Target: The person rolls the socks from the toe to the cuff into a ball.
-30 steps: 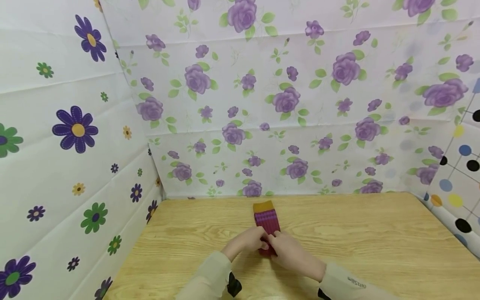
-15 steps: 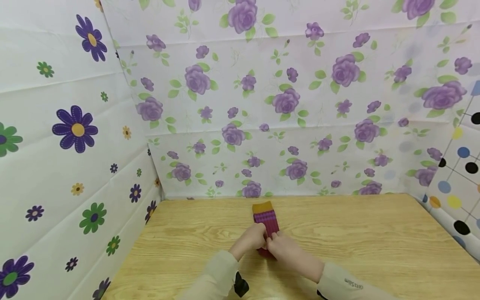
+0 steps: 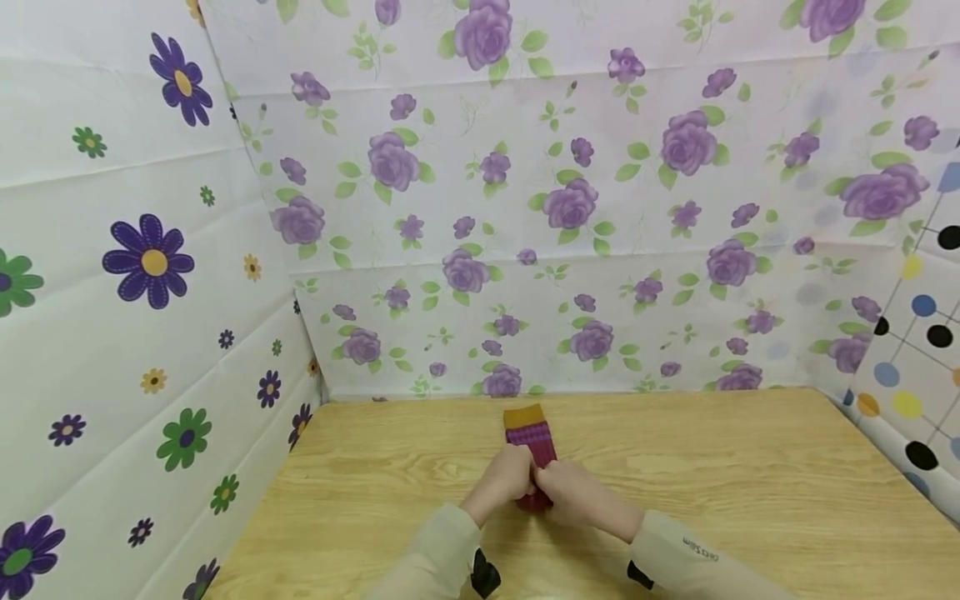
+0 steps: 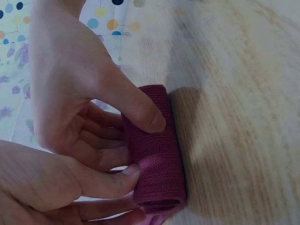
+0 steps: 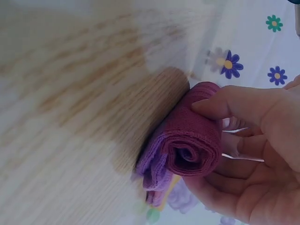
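Note:
A burgundy knit sock (image 3: pixel 546 446) with purple stripes and an orange cuff lies on the table, cuff toward the back wall. Its near end is rolled up, and the coil (image 5: pixel 194 161) shows at the end of the roll in the right wrist view. My left hand (image 3: pixel 508 477) pinches the left part of the roll, thumb on top. On the right part, my right hand (image 3: pixel 577 493) holds it with thumb above and fingers curled behind. Both thumbs press the ribbed roll (image 4: pixel 157 157) in the left wrist view. The hands hide much of the roll from the head view.
The wood-grain table (image 3: pixel 712 450) extends to both sides of the sock. A floral sheet (image 3: pixel 450 208) hangs behind it, a daisy-patterned sheet (image 3: pixel 82 350) stands on the left, and a dotted sheet (image 3: pixel 911 367) on the right.
My left hand has shifted slightly forward and to the right along the sock. The fingers of both hands are curled in closer on the roll; the cuff has stayed nearly in place.

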`<action>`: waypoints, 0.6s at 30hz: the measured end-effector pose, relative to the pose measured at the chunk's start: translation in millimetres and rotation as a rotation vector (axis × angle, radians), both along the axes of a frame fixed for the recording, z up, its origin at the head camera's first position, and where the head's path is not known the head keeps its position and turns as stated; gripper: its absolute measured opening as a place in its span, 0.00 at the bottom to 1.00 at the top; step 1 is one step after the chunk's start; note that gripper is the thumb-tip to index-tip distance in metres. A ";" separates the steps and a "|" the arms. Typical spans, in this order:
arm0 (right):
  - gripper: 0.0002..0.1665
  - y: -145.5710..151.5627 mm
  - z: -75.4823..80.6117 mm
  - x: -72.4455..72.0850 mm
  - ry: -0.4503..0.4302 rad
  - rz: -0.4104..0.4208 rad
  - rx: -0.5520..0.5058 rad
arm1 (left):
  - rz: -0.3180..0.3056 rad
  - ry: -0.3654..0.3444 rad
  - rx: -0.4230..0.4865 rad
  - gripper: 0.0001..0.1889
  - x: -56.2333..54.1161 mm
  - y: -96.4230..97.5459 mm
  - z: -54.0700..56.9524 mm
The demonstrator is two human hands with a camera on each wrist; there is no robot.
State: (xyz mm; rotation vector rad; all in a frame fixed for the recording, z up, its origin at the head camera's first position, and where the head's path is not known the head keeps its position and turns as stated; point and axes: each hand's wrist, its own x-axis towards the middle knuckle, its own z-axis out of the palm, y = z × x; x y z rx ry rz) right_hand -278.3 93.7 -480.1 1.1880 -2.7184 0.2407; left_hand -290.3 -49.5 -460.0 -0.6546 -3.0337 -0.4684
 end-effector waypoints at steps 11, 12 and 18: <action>0.12 11.3 3.8 -21.3 -0.222 0.066 -0.054 | -0.030 -0.046 -0.040 0.13 4.3 -2.1 4.6; 0.12 11.8 4.1 -21.0 -0.227 0.062 -0.050 | -0.046 -0.054 -0.038 0.12 4.0 -2.7 4.5; 0.11 12.2 7.0 -15.7 -0.312 0.055 -0.067 | -0.217 -0.151 -0.031 0.08 -2.7 -11.9 0.8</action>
